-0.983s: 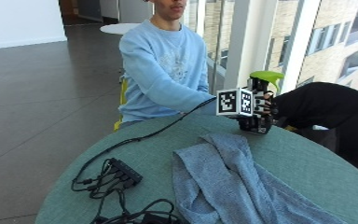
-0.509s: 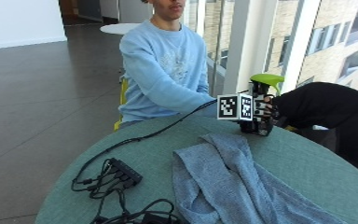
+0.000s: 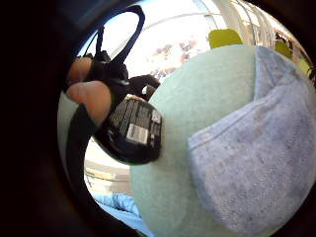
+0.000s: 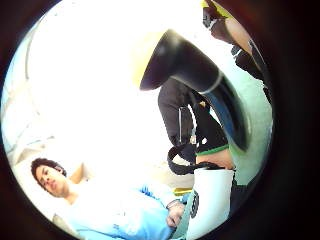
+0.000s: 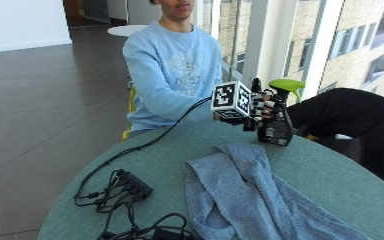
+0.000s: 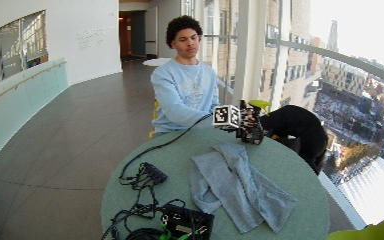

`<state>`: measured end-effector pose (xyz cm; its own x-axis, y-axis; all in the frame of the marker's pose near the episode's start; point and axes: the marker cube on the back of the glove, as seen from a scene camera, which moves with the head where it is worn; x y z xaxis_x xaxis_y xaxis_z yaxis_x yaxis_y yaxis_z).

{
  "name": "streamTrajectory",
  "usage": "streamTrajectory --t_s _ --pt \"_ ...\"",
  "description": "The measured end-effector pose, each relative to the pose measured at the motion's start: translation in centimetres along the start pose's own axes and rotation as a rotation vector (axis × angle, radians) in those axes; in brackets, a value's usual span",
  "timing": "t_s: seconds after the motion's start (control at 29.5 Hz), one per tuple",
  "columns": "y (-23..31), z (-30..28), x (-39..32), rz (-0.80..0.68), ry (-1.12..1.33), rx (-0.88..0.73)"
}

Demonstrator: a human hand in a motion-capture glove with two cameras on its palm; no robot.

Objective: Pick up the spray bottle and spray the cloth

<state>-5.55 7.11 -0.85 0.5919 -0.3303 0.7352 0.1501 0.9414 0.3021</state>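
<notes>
A black spray bottle [image 5: 276, 127] with a green spray head stands upright at the far edge of the round green table [image 5: 325, 170]. My gloved right hand [image 5: 262, 107] grips its body from the side, fingers curled round it. I cannot tell whether its base touches the table. The little finger side palm view has the bottle's label [image 3: 133, 131] close to the palm, bare fingertips [image 3: 91, 96] beside it. The spray head [image 4: 190, 65] fills the thumb side palm view. A grey-blue cloth [image 5: 258, 200] lies crumpled on the table in front of the bottle, also seen as cloth [image 3: 252, 168].
A black power strip with tangled cables [image 5: 129, 185] lies on the table's near left. A black box with more cables [image 6: 185, 220] sits at the front edge. A dark coat [image 5: 352, 110] is draped just beyond the table, behind the bottle.
The bottle stays in about the same spot at the table's far edge. The hand has turned a little round it.
</notes>
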Motion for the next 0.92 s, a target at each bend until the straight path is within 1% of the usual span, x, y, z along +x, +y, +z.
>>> streamTrajectory --t_s 0.2,0.51,0.71,0.92 --pt "4.8 -5.1 1.4 0.037 0.200 -0.077" --pt "14.1 -12.5 3.3 0.076 0.483 -0.018" --pt "18.8 -16.1 5.2 0.119 0.535 0.025" --pt "20.9 -17.2 6.5 0.144 0.552 0.018"
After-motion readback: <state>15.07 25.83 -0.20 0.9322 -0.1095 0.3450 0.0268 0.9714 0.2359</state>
